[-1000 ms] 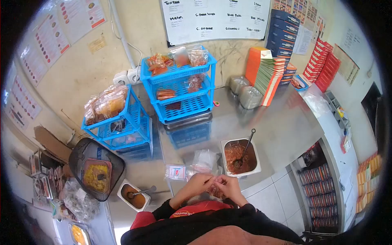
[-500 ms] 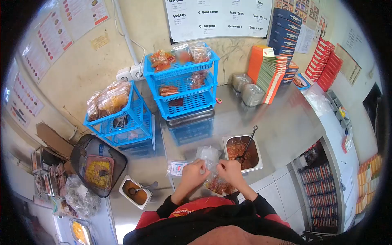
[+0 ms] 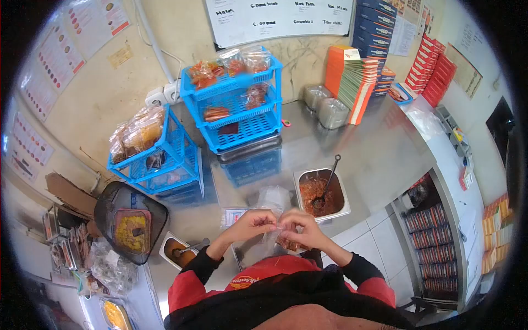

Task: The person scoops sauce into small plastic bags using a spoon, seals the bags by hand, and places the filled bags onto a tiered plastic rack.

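My left hand pinches the gathered neck of a small clear plastic bag. Close beside it, my right hand also has its fingers closed on the bag's neck. Reddish food shows in the bag beneath my right hand, partly hidden by it. Just beyond my hands lie a stack of clear plastic bags and a white printed packet. A steel container of red chunky sauce stands beyond my right hand, with a dark ladle resting in it.
Blue tiered racks with bagged food stand against the wall. At the left are a black tray and a small steel container with sauce and a ladle. Clear plastic tubs and orange folded boxes stand at the back right.
My hands have come closer together, nearly touching at the bag's neck. The bag is now partly covered by my right hand. The view has shifted slightly.
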`<state>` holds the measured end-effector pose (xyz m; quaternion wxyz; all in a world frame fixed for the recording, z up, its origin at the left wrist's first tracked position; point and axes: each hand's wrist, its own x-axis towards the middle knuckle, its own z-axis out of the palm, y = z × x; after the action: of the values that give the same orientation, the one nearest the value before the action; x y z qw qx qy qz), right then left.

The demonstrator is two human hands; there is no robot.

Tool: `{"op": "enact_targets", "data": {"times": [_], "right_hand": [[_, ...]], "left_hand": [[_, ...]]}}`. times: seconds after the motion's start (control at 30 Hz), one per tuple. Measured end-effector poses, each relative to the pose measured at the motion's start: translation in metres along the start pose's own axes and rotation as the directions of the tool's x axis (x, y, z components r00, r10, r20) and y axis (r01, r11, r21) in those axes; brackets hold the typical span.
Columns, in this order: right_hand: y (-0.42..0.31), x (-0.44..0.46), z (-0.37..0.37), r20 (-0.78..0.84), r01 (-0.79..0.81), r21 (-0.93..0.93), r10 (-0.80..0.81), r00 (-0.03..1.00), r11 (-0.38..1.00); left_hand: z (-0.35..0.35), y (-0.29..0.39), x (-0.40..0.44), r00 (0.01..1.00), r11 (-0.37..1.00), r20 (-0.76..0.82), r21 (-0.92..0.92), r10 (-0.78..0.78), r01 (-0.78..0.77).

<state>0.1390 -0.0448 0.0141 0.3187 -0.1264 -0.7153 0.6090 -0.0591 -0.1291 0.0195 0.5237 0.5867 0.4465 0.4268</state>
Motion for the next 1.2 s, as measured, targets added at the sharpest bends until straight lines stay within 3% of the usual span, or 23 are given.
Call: {"op": "enact_targets", "data": {"times": [0.07, 0.1, 0.17, 0.2, 0.27, 0.3, 0.37, 0.43, 0.5, 0.53, 0.57, 0.6, 0.63, 0.7, 0.73, 0.8, 0.83, 0.9, 0.93, 1.0, 1.03, 1.1, 1.2], "right_hand": [[-0.007, -0.005, -0.008, 0.331, 0.101, -0.107, -0.06, 0.942, 0.989], [-0.007, -0.008, -0.01, 0.326, 0.089, -0.11, -0.048, 0.944, 0.99], [-0.005, -0.013, -0.016, 0.627, 0.271, -0.162, -0.113, 0.771, 0.949], [-0.021, -0.013, -0.02, 0.683, 0.332, -0.317, -0.029, 0.73, 0.889], [-0.005, -0.022, -0.027, 0.664, 0.357, -0.479, 0.065, 0.745, 0.802], [0.0, -0.027, -0.03, 0.646, 0.408, -0.618, 0.14, 0.75, 0.672], [-0.001, -0.035, -0.032, 0.597, 0.343, -0.639, 0.162, 0.786, 0.689], [-0.002, -0.035, -0.038, 0.704, 0.463, -0.482, 0.014, 0.71, 0.744], [-0.015, -0.019, -0.066, 0.571, 0.203, -0.397, 0.068, 0.818, 0.895], [0.007, -0.011, -0.085, 0.224, 0.126, -0.327, -0.052, 0.973, 0.937], [0.026, 0.004, -0.114, -0.089, -0.136, -0.097, 0.128, 0.988, 0.986], [0.045, 0.019, -0.143, -0.39, -0.206, 0.246, 0.291, 0.874, 0.947], [0.07, 0.034, -0.168, -0.563, -0.09, 0.327, 0.27, 0.781, 0.941], [0.102, 0.058, -0.206, -0.499, -0.311, 0.506, 0.568, 0.655, 0.804], [0.102, 0.064, -0.215, -0.498, -0.315, 0.505, 0.57, 0.654, 0.803], [0.105, 0.071, -0.226, 0.016, -0.611, 0.357, 0.65, 0.76, 0.706], [0.089, 0.071, -0.214, 0.018, -0.614, 0.359, 0.653, 0.757, 0.703], [0.054, 0.06, -0.184, 0.113, -0.639, -0.251, 0.677, 0.727, 0.728], [0.044, 0.049, -0.174, 0.11, -0.644, -0.247, 0.681, 0.724, 0.725], [0.033, 0.028, -0.157, 0.185, -0.351, -0.569, 0.532, 0.826, 0.743], [0.036, 0.021, -0.155, 0.183, -0.357, -0.567, 0.536, 0.824, 0.742], [0.039, 0.012, -0.153, 0.16, 0.08, -0.698, 0.046, 0.986, 0.712], [0.034, 0.014, -0.142, 0.107, 0.026, -0.603, 0.048, 0.993, 0.797]], "left_hand": [[0.009, -0.007, 0.005, 0.992, 0.968, 0.123, -0.244, -0.033, 0.063], [0.013, -0.009, 0.008, 0.991, 0.965, 0.131, -0.254, -0.035, 0.068], [0.019, -0.013, 0.018, 0.918, 0.999, 0.396, -0.03, -0.009, 0.023], [0.025, -0.013, 0.023, 0.912, 0.998, 0.41, -0.047, -0.014, 0.036], [0.042, -0.008, 0.026, 0.966, 0.948, 0.233, 0.266, 0.111, -0.173], [0.052, -0.007, 0.023, 0.963, 0.955, 0.248, 0.245, 0.104, -0.166], [0.068, -0.002, 0.012, 0.956, 0.949, 0.226, 0.294, -0.188, 0.117], [0.076, -0.015, 0.006, 0.936, 0.939, 0.262, 0.312, -0.235, 0.148], [0.07, -0.051, -0.002, 0.956, 0.958, 0.142, 0.168, -0.256, 0.231], [0.064, -0.047, -0.004, 0.956, 0.958, 0.144, 0.169, -0.255, 0.23], [0.057, -0.042, -0.005, 0.946, 0.946, 0.12, -0.086, -0.301, 0.312], [0.055, -0.039, -0.006, 0.929, 0.865, 0.11, -0.34, -0.352, 0.368], [0.055, -0.045, -0.005, 0.927, 0.86, 0.115, -0.346, -0.356, 0.374], [0.054, -0.057, 0.002, 0.944, 0.582, 0.214, -0.746, -0.252, 0.324], [0.055, -0.054, 0.01, 0.952, 0.575, 0.253, -0.759, -0.17, 0.305], [0.06, -0.057, 0.019, 0.947, 0.635, 0.187, -0.706, -0.26, 0.313], [0.063, -0.059, 0.022, 0.932, 0.689, 0.116, -0.643, -0.342, 0.333], [0.067, -0.053, 0.022, 0.928, 0.792, 0.051, -0.504, -0.37, 0.343], [0.07, -0.051, 0.022, 0.926, 0.871, -0.019, -0.348, -0.378, 0.348], [0.081, -0.059, 0.023, 0.937, 0.855, -0.049, -0.427, -0.346, 0.293], [0.087, -0.064, 0.024, 0.946, 0.835, -0.087, -0.501, -0.313, 0.23], [0.102, -0.075, 0.027, 0.914, 0.757, -0.124, -0.609, -0.386, 0.237], [0.115, -0.088, 0.034, 0.872, 0.634, -0.192, -0.757, -0.451, 0.161]]}}
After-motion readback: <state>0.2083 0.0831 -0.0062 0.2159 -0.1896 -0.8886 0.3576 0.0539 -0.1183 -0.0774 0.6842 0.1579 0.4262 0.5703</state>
